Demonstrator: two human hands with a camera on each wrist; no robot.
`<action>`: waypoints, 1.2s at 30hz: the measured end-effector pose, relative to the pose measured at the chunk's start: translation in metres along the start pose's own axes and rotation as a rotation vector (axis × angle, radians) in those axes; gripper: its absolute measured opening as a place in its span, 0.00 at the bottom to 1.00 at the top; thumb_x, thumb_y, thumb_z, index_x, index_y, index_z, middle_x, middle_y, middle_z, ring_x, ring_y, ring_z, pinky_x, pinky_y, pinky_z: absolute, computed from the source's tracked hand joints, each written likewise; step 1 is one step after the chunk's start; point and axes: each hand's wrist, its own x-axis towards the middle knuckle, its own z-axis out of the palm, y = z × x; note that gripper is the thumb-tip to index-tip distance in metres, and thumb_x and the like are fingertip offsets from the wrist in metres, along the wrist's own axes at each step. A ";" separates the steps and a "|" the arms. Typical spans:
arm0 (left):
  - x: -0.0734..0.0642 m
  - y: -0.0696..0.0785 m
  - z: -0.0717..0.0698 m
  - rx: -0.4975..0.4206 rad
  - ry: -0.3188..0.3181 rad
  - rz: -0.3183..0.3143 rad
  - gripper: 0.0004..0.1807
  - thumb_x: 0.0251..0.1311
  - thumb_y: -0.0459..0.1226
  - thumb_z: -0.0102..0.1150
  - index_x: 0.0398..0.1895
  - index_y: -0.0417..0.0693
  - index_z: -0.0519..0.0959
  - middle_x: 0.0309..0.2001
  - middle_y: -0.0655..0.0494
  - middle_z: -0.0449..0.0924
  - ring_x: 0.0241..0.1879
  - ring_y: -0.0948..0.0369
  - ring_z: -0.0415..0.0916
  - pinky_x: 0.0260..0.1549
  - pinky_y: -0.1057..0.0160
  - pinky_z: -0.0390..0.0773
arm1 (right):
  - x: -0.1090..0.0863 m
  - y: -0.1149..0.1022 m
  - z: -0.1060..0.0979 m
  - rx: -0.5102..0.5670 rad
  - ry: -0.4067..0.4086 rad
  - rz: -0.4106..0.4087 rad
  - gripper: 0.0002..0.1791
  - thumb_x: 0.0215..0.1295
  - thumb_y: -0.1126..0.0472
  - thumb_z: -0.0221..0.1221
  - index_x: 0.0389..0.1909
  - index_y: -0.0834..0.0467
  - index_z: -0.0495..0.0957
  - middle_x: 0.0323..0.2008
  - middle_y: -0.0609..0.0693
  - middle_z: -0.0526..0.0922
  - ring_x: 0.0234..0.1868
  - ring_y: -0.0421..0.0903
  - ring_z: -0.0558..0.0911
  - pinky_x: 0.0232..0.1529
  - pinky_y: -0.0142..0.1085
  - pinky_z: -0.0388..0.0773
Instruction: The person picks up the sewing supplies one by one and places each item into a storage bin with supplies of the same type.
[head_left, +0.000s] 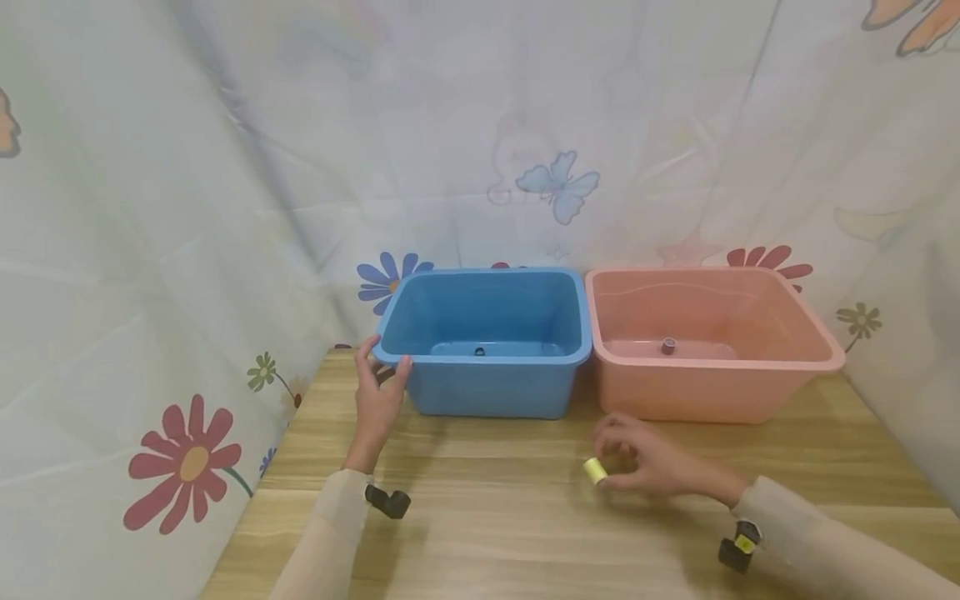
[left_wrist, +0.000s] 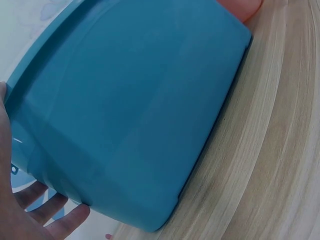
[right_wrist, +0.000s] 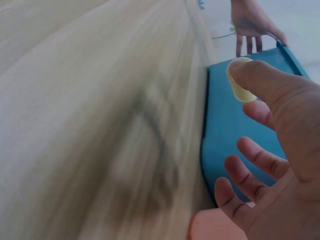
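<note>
My right hand (head_left: pixel 652 458) pinches a small yellow thread spool (head_left: pixel 595 472) between thumb and fingers, above the table in front of the two tubs. In the right wrist view the thumb covers part of the spool (right_wrist: pixel 242 82), and the other fingers are spread and loosely bent. My left hand (head_left: pixel 380 406) holds the near left corner of a blue plastic tub (head_left: pixel 487 389), thumb at the front rim. Its fingers (left_wrist: pixel 67 222) lie against the tub's outer side in the left wrist view. A small dark round item (head_left: pixel 480 352) lies inside this tub.
Right of the blue tub, close beside it, stands a pink tub (head_left: pixel 690 393) with a small dark cylinder (head_left: pixel 668 345) inside. Both are on a wood-grain table (head_left: pixel 480 517). Behind hangs a pale curtain (head_left: pixel 450 125) printed with flowers and butterflies.
</note>
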 end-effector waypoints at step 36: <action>-0.001 0.000 0.000 -0.026 -0.003 0.028 0.38 0.69 0.57 0.61 0.76 0.72 0.54 0.70 0.41 0.67 0.62 0.44 0.73 0.52 0.40 0.78 | 0.012 -0.035 -0.072 -0.192 0.123 -0.098 0.22 0.51 0.56 0.80 0.44 0.39 0.81 0.52 0.41 0.78 0.50 0.39 0.77 0.39 0.36 0.82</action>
